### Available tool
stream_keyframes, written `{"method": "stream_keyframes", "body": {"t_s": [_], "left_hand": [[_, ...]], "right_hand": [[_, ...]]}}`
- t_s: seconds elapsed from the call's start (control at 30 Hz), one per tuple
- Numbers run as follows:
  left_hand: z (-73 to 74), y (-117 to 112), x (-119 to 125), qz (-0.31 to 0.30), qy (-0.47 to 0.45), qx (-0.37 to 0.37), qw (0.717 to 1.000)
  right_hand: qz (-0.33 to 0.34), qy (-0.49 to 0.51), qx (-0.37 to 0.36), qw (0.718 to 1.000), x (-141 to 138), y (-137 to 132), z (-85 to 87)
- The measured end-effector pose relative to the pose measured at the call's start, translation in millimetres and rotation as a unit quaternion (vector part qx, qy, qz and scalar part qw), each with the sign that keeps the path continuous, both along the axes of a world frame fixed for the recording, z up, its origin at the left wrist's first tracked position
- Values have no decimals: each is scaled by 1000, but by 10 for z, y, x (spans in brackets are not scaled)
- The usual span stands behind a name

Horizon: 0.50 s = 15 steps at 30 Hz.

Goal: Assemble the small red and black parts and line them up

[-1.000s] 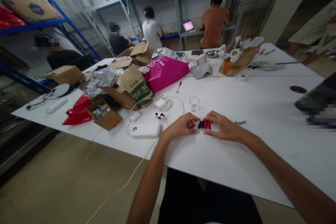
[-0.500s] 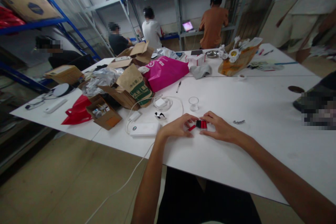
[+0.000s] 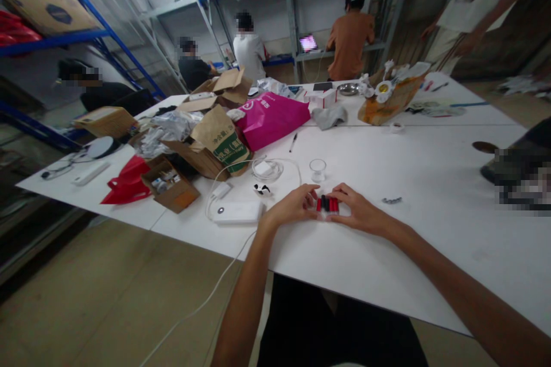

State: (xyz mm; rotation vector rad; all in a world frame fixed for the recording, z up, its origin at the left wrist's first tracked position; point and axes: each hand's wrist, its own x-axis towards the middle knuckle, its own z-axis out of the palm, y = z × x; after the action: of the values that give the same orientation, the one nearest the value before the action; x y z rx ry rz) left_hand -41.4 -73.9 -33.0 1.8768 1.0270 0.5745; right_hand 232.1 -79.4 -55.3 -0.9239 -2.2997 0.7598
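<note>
A row of small red and black cylinders point(image 3: 330, 205) stands on the white table between my hands, their exact kind too small to tell. Something clear seems to lie beneath them. My right hand point(image 3: 350, 206) is closed round the row's right end, thumb at the near side and fingers at the far side. At the left end my left hand point(image 3: 299, 203) curls its thumb and fingers about a red cylinder point(image 3: 319, 205). A clear glass cup point(image 3: 317, 170) stands just beyond my hands. To the right lies a small silver-grey strip point(image 3: 391, 200).
A white power bank point(image 3: 239, 212) with a coiled cable point(image 3: 267, 169) lies left of my hands. Behind are a magenta bag point(image 3: 275, 120), a paper bag point(image 3: 224, 143) and open cardboard boxes point(image 3: 170, 186). Several people sit beyond; another person point(image 3: 477, 0) stands at the far right.
The red cylinder at my left hand was slanted and apart from the row; now it stands upright in line with it. The standing person at the far right has shifted left.
</note>
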Motion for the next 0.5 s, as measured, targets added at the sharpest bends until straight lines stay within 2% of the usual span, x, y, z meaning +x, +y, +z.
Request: {"method": "stream_keyframes", "body": {"t_s": [0.13, 0.37, 0.43, 0.5], "left_hand": [[-10, 9, -3, -8, 51, 56, 997], [-24, -1, -16, -6, 53, 78, 996], [75, -60, -1, 11, 26, 94, 995], [308, -199, 10, 59, -40, 137, 988]], "right_hand": [[-4, 9, -2, 1000, 13, 0, 14], [-9, 10, -9, 1000, 15, 11, 81], [-16, 23, 4, 1000, 47, -3, 199], [-43, 49, 28, 997, 153, -54, 388]]}}
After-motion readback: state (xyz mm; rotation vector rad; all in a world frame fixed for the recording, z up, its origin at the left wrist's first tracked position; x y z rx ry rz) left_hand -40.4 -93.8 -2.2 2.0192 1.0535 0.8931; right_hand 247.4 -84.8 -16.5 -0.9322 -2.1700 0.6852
